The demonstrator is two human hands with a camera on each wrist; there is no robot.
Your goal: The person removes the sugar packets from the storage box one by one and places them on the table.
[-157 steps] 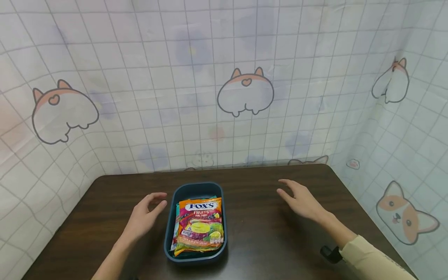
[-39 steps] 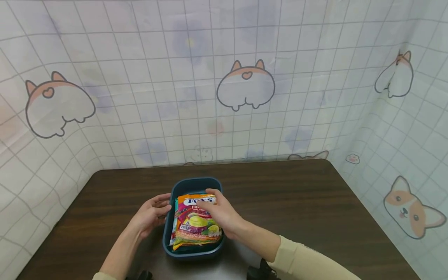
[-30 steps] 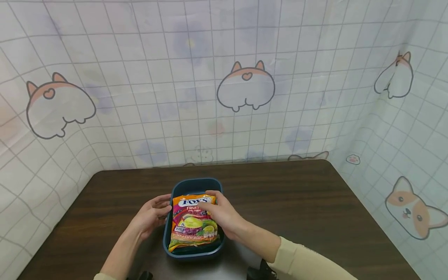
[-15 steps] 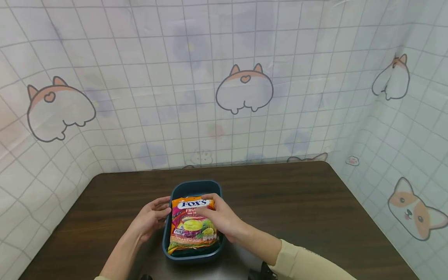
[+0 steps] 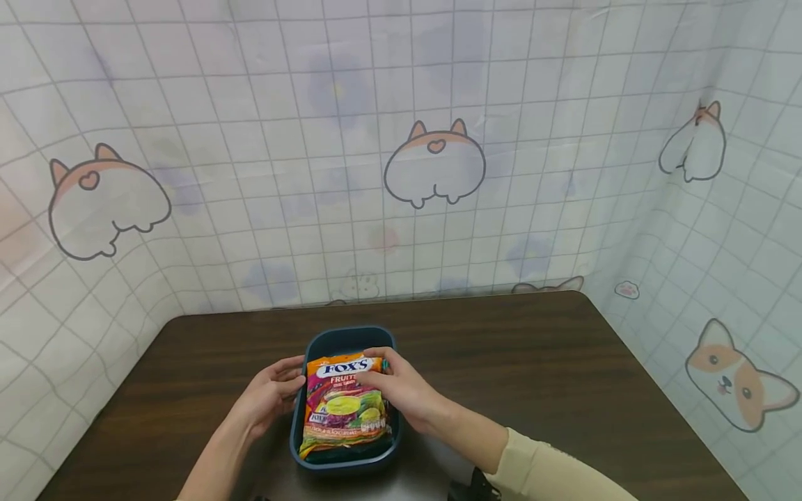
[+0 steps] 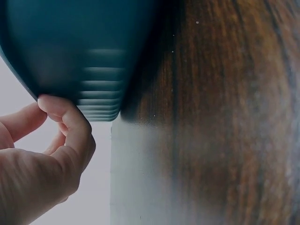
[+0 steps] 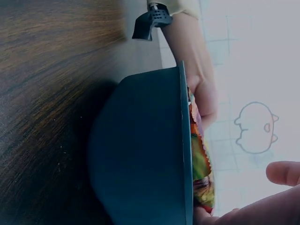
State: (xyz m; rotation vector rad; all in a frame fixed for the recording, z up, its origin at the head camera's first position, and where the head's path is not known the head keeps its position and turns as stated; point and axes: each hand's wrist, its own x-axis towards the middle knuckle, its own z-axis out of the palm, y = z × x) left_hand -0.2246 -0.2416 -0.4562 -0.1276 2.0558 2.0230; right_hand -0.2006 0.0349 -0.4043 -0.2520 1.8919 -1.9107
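Head view: left hand pinched bin at left edge; spread right hand needed gentleness with Fox's candy bag.

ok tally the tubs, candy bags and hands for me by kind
Tub: 1
Candy bag in plain view: 1; a teal bit peeks out beside it, too little to tell
Hands, the left hand and right hand: 2
Total: 4

On the candy bag, you read FOX'S at twelve o'clock and FRUITS beneath; print near six o'clock blurs.
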